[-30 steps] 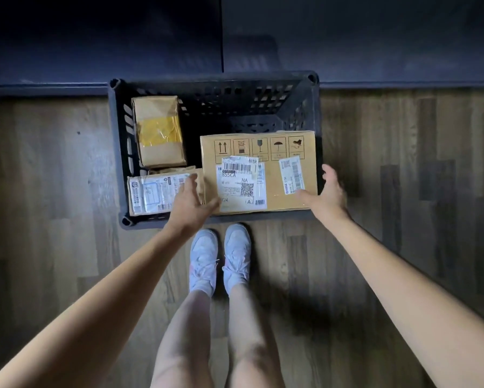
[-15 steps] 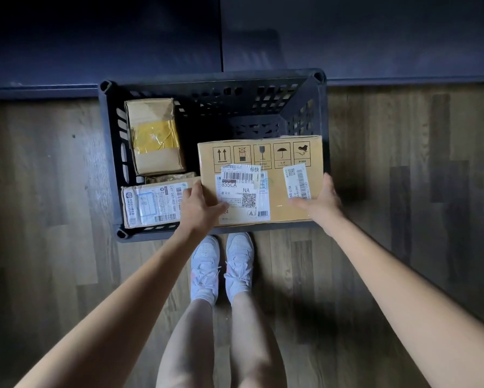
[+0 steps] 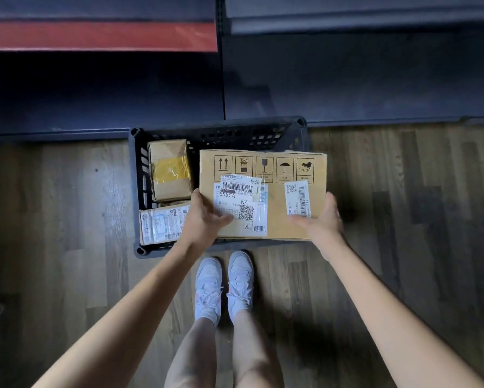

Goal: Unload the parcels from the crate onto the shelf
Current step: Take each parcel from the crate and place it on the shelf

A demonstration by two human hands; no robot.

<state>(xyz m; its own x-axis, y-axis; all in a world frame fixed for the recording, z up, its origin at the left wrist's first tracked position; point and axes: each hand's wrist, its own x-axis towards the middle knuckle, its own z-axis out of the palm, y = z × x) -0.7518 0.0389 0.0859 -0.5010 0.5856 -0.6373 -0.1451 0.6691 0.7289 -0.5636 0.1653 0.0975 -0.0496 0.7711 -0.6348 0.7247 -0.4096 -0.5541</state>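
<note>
cardboard parcel (image 3: 263, 191) gripped at both side edges by left hand (image 3: 204, 219) & right hand (image 3: 323, 222), thumbs on top, for level carry; sits above crate (image 3: 136, 175), 2 more inside.

The large brown box (image 3: 263, 175) is matt cardboard with white paper labels. The black slotted crate (image 3: 140, 175) looks like hard plastic. The small brown parcel (image 3: 169, 169) carries glossy yellow tape. The grey-brown floor (image 3: 67, 208) is wood-grain planks.

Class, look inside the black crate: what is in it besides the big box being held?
Inside the crate lie a taped parcel and a labelled parcel. The big box hides the rest.
</note>
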